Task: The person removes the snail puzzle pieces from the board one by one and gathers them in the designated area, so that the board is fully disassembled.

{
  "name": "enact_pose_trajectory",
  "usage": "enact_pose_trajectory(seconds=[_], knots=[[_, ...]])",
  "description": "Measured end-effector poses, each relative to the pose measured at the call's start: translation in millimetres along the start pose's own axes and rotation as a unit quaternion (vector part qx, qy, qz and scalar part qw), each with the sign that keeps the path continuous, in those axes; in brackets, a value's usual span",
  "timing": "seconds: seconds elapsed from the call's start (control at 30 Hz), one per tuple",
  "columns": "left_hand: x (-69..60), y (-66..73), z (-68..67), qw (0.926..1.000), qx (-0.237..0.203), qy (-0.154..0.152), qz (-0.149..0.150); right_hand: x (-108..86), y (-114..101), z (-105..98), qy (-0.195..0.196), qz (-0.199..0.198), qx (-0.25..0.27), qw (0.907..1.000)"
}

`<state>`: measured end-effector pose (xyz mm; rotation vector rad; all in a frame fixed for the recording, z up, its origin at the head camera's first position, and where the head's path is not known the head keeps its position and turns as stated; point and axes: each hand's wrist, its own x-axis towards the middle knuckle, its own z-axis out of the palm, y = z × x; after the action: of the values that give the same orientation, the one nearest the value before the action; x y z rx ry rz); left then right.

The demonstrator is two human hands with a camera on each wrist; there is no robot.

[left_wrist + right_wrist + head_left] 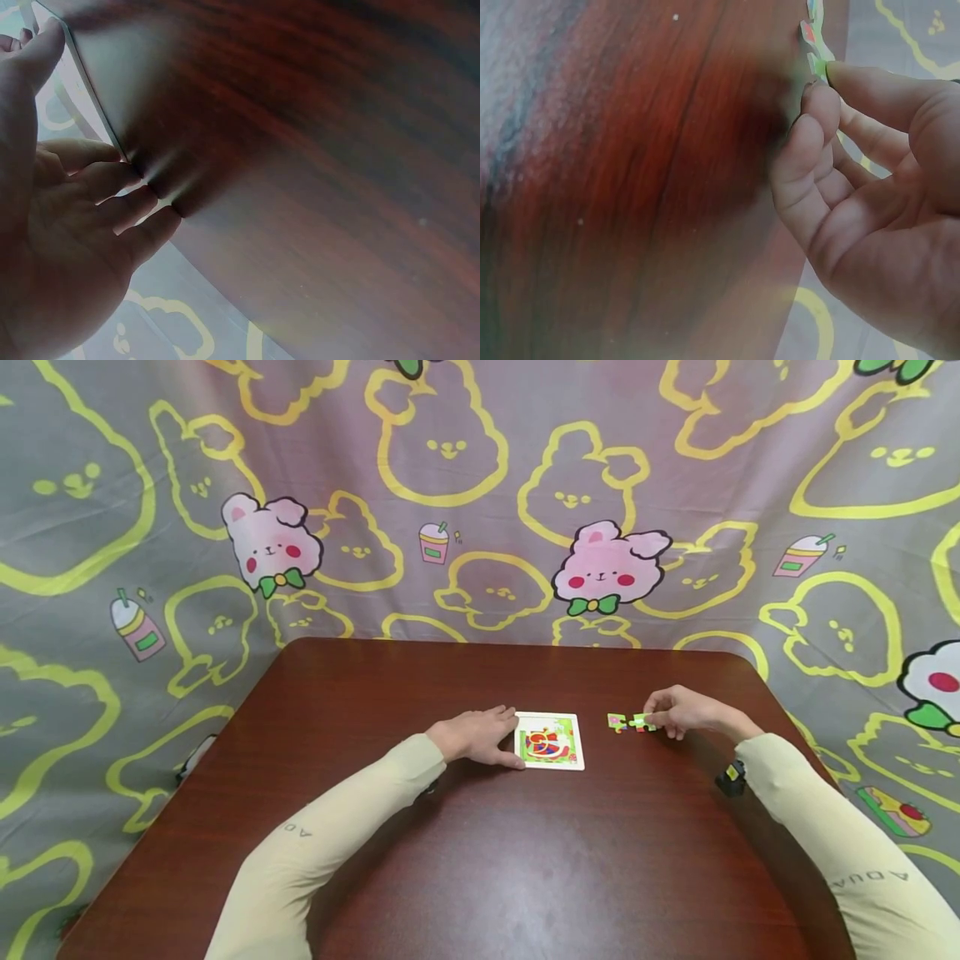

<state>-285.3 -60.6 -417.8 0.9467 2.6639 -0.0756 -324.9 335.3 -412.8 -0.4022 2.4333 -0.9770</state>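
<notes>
The reddish-brown tabletop (450, 860) bears dark grain; the white-bordered puzzle board (534, 724) shows green, red and blue, and the puzzle pieces (616, 722) toward the tabletop's right edge are lime green (with pink touches).

Our left hand (480, 739) touches a flat, square, white-framed puzzle tray (555, 767) picturing red-and-green shapes; rightward, our right hand (684, 710) pinches a green-and-white jigsaw piece (641, 722) beside a green-and-pink jigsaw piece (616, 722).

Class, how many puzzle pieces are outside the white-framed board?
2: one piece pinched by the right hand, another piece just left of it; that hand may hide more.
</notes>
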Motion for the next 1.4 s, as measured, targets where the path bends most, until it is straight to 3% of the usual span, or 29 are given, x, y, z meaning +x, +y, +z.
enact_pose_trajectory(seconds=[0.4, 0.97, 1.13, 1.4], knots=[[-0.3, 1.4, -1.4, 1.0, -0.002, -0.001, -0.001, -1.9, 2, -2, 0.011, 0.016, -0.025, 0.9995], [-1.2, 1.9, -1.1, 1.0, -0.006, 0.005, 0.005, -2.7, -9, 0, 0.034, 0.032, -0.118, 0.992], [-0.7, 2.6, -2.0, 0.9999, -0.009, 0.004, 0.006, 0.4, -17, 1, 0.043, 0.024, -0.126, 0.9908], [-0.4, 1.7, -2.2, 0.9999, -0.011, 0.004, 0.002, 15.1, -36, 12, 0.072, -0.018, -0.135, 0.9881]])
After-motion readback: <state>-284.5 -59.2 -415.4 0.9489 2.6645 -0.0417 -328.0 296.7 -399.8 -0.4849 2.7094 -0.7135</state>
